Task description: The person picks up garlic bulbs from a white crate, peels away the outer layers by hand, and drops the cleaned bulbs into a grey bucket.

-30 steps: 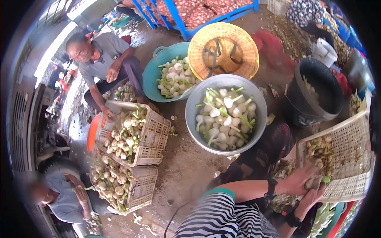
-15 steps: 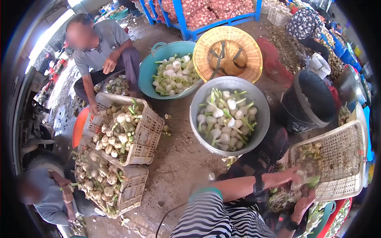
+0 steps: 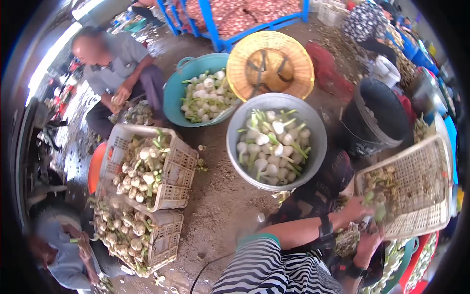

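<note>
My left hand (image 3: 355,209) reaches in at the lower right, over the near edge of a tilted beige crate (image 3: 426,186). Just below it, my right hand (image 3: 368,244) is raised with bent fingers. Between the two hands is a garlic bulb with a green stem (image 3: 379,211), blurred by motion; my right hand's fingers are around its lower end. Whether my left fingers touch it is too smeared to tell. Loose garlic (image 3: 382,181) lies in the crate. Peelings (image 3: 347,241) are heaped under my hands.
A metal basin of garlic (image 3: 235,122) stands ahead, beside a teal tub (image 3: 171,98), a woven hat (image 3: 235,68) and a black bucket (image 3: 352,117). Two garlic-filled crates (image 3: 178,176) are at left. Two people (image 3: 117,63) sit there. A red tub (image 3: 416,269) is lower right.
The view has shifted slightly. My hands and the garlic between them have changed pose. The upper-left person has drawn a hand back from the crate and brought both hands together.
</note>
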The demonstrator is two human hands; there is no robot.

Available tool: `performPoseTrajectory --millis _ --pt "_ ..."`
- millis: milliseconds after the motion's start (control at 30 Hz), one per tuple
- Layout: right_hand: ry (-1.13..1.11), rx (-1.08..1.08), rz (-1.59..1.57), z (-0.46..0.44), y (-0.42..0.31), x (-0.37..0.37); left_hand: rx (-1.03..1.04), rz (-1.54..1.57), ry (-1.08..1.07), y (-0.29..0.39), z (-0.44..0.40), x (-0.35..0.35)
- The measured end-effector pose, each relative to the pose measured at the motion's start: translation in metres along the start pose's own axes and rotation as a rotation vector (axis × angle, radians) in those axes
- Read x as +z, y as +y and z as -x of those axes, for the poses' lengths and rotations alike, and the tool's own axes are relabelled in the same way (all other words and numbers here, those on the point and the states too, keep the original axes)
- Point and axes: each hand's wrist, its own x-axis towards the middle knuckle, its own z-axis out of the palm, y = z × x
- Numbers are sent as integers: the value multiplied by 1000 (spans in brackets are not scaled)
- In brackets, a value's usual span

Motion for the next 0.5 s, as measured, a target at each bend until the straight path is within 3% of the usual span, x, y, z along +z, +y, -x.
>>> performPoseTrajectory --millis 33,100,133,167,233,267,333,367,400,433,500 --pt "16 64 -190 -3 -1 -1 -57 76 -12 1 -1 -3" --pt "25 -73 768 -5 -20 -19 114 208 -265 11 4 -5" --pt "76 -135 1188 -8 -29 -29 387 -61 -290 18 12 -9" --pt "175 -199 1330 -5 -40 -32 327 7 -324 23 16 -7" --pt "331 -218 1262 6 -52 -33 202 143 -378 33 24 -2" --pt "339 -119 1114 8 -48 -33 89 289 -311 35 21 0" --pt "371 302 273 3 -16 -47 -293 687 -302 18 -5 -22" --pt "-48 265 895 7 18 -74 -237 539 -260 21 -4 -18" --pt "-186 -47 1395 21 17 -60 -178 417 -193 24 -4 -12" --pt "-234 -288 1568 21 17 -58 -127 289 -121 27 -3 -5" --pt "-175 -135 753 14 -30 -25 -27 148 -152 24 -3 -4"
